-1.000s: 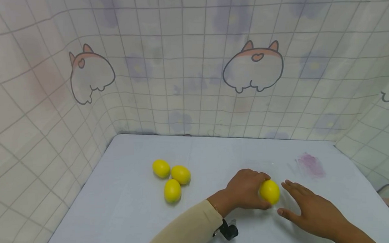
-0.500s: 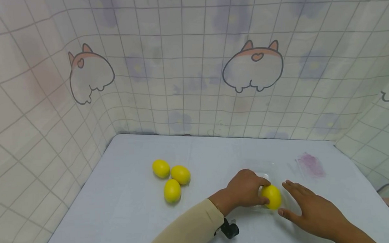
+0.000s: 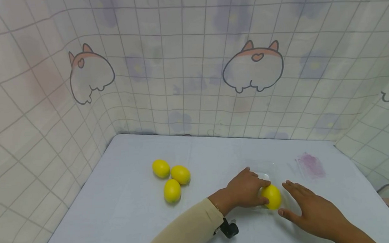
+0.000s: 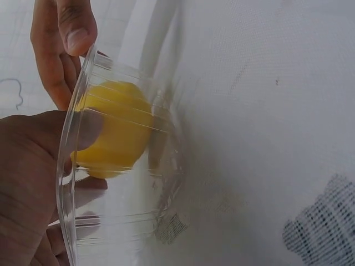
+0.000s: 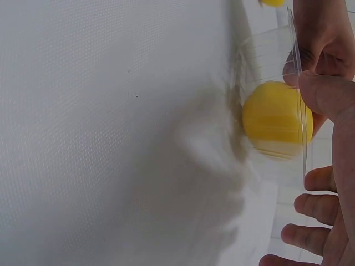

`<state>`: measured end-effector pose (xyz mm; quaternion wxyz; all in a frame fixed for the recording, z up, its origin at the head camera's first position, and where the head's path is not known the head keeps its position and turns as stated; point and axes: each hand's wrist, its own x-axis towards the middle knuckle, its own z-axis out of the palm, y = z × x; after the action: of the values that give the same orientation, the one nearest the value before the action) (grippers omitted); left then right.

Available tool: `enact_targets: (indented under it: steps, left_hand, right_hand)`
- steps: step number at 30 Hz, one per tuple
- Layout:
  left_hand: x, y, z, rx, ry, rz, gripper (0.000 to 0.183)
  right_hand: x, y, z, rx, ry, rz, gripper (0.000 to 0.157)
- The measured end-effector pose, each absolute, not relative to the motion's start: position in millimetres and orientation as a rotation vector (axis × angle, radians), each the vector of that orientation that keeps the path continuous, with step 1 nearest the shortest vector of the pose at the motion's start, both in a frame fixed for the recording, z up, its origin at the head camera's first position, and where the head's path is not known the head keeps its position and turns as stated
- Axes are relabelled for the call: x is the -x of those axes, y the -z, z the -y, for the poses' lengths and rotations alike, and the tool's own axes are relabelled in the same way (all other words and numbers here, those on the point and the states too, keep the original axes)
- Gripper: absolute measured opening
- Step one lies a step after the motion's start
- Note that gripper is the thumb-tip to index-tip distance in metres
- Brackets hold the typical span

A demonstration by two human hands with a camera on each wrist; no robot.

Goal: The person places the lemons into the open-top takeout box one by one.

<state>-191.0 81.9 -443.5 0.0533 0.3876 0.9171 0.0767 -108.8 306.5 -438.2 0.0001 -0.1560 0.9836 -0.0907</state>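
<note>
Clear plastic container [image 4: 113,227], open-topped, thin-walled, with a narrow rim, standing on the white-covered table [image 3: 130,224]; contents: one yellow lemon [image 3: 272,197], lying within the walls, low in the container, with the left hand reaching over the rim to it; left hand [image 3: 246,189]: thumb and fingers bent and pinching the lemon, thumb on its near side; right hand [image 3: 318,212]: fingers extended and spread, thumb well apart from them, thumb tip at the container's rim, gripping nothing; outside the container, three further lemons in a close cluster on the table, to the left of both hands: rear lemon [image 3: 161,168], right-hand lemon [image 3: 181,175], front lemon [image 3: 172,191]; left arm in a beige sleeve [image 3: 187,229], with a black wrist device [image 3: 229,230] below the cuff; beyond the right hand, a pink stain [image 3: 311,164] on the table covering; behind, a white grid-patterned curtain [image 3: 192,60] printed with cartoon corgi [image 3: 254,71] figures and pale purple flowers.
</note>
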Motion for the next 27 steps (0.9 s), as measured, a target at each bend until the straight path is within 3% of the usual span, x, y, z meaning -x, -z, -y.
enact_targets:
  steps: [27]
  left_hand:
    - [188,421,-47,-1.246,-0.585,-2.749,0.053]
  right_hand:
    - [108,436,-306,0.493,0.268,-3.097,0.095]
